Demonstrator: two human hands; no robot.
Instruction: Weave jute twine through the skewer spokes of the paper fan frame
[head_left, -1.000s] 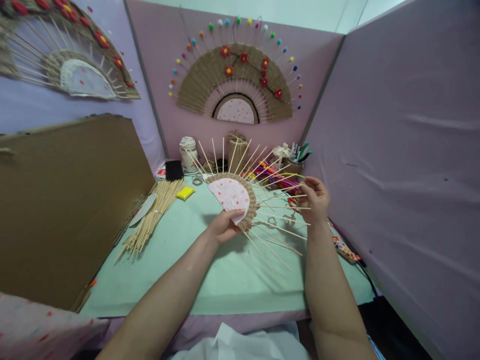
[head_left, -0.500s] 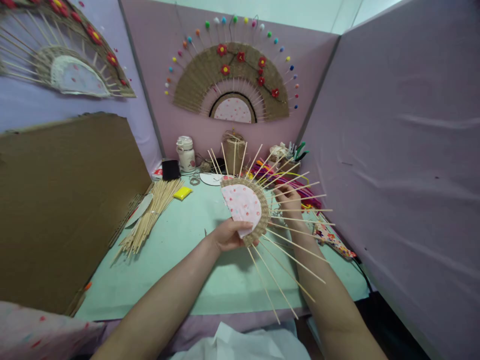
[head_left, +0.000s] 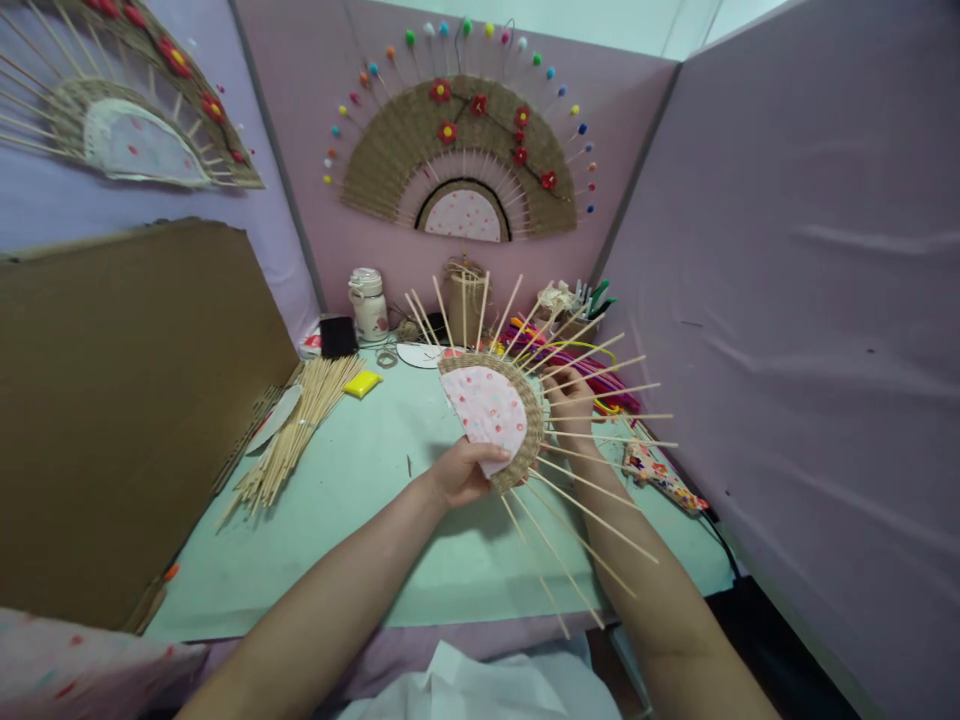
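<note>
A half-round fan piece (head_left: 484, 410) has a white, pink-dotted centre, a woven twine band (head_left: 532, 420) around its curved edge, and thin wooden sticks (head_left: 600, 388) spreading outward. My left hand (head_left: 466, 472) grips its lower corner, thumb on the dotted face and fingers behind. Behind the sticks at the band's right side is my right hand (head_left: 568, 400), fingers bent together in a pinch. The sticks partly cover those fingertips, so what they hold cannot be made out.
A bundle of sticks (head_left: 296, 430) and a yellow packet (head_left: 363, 384) lie left. At the back stand a white jar (head_left: 368, 305), a twine cone (head_left: 466, 305) and colourful pipe cleaners (head_left: 611, 385). A flower-patterned glue gun (head_left: 664, 478) lies right. Cardboard (head_left: 142, 400) stands left.
The fan piece has tilted slightly, its right-hand sticks shifting a little to the right. My right hand has moved slightly left, close by the band. The left hand keeps its grip.
</note>
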